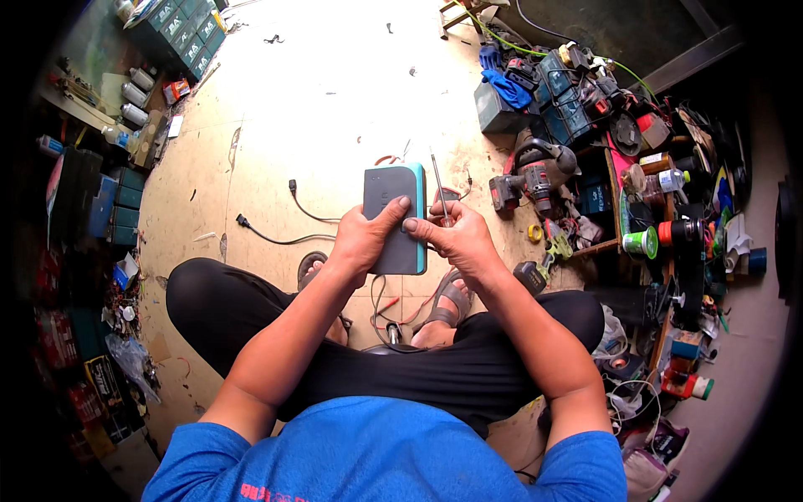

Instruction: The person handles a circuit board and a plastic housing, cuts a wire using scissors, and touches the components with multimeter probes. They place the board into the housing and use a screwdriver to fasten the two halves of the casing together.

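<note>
Bright light floods in from the top of the view, burning the upper middle of the floor (318,109) to near white and washing out its tile joints. Both sides fall off into dimness, the boxes (54,328) at lower left sinking into shadow. The grey case (403,255) looks crisp. Fisheye distortion bends edges toward the black, rounded rim.

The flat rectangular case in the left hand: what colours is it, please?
The flat rectangular case is dark grey with teal edging; head view.
</note>
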Available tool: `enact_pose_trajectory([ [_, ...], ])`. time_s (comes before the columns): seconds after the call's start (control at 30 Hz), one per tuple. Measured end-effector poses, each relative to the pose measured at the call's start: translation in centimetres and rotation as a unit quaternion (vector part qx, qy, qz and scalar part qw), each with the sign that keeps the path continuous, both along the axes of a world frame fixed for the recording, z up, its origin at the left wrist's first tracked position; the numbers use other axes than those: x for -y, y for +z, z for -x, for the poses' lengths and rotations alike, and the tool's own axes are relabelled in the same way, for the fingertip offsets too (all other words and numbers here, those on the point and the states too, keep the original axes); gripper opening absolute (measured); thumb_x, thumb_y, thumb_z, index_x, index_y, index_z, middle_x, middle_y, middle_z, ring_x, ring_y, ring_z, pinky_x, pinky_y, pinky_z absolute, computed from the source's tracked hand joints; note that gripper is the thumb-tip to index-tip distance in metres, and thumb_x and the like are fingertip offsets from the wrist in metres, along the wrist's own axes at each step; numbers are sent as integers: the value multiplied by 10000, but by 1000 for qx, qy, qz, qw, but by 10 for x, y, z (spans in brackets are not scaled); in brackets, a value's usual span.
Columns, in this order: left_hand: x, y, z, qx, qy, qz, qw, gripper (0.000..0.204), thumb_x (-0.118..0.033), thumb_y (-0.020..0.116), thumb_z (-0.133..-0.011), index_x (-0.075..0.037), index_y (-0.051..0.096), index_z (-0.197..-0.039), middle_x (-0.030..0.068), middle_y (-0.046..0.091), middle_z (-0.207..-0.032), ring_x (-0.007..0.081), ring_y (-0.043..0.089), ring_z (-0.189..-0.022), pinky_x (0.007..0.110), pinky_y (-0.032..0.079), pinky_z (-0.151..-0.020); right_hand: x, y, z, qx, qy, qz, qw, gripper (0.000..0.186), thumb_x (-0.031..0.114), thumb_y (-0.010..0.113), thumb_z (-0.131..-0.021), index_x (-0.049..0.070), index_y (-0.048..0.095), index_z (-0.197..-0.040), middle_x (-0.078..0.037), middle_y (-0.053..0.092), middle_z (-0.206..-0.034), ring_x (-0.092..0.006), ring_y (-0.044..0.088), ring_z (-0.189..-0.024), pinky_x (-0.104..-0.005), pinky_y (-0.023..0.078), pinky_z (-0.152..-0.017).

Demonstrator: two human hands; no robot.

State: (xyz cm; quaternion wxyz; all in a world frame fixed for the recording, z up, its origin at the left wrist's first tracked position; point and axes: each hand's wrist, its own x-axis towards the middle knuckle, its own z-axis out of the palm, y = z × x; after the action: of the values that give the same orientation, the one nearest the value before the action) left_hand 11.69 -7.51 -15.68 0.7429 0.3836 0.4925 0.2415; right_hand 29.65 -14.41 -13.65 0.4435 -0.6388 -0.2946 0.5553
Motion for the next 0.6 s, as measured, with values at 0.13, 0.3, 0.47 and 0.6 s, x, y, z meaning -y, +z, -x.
enact_pose_trajectory([
  [0.13, -2, -2, 7, 51, 36, 26, 998, 649, -513, 819, -977, 53, 680, -1263, 139, 768, -1036, 208, 780, -832, 359, 676, -723, 0, 11, 3, -30, 6, -17, 999, 576, 399, 939, -889, 22, 662, -1225, 8, 679, -894, -34, 575, -711, -188, 427, -597],
  [0.3, -13, 29, 18, 127, 65, 42, 989, 673, -537, 797, -988, 34, 666, -1319, 136, 781, -1048, 215, 802, -873, 362, 693, -753, 1, 24, -4, -69, 14, -65, 995, 360, 291, 780, -1038, 33, 672, -1266, -1, 726, -950, -27, 567, -709, -180, 421, -598],
  [0.47, -24, 64, 44, 172, 128, 43, 976, 685, -526, 778, -1004, 33, 644, -1376, 145, 781, -1118, 216, 806, -916, 375, 702, -788, 9, 41, -9, -59, 61, -157, 984, 374, 81, 639, -1076, 21, 646, -1445, -50, 749, -1269, -70, 634, -982, -260, 544, -892],
  [0.6, -26, 103, 84, 242, 149, 39, 958, 689, -587, 703, -1031, -14, 633, -1407, 134, 751, -1066, 236, 770, -884, 385, 667, -761, 15, 50, 2, -54, 105, -214, 970, 381, 88, 676, -1099, 35, 643, -1474, -50, 753, -1184, -81, 649, -992, -255, 552, -902],
])
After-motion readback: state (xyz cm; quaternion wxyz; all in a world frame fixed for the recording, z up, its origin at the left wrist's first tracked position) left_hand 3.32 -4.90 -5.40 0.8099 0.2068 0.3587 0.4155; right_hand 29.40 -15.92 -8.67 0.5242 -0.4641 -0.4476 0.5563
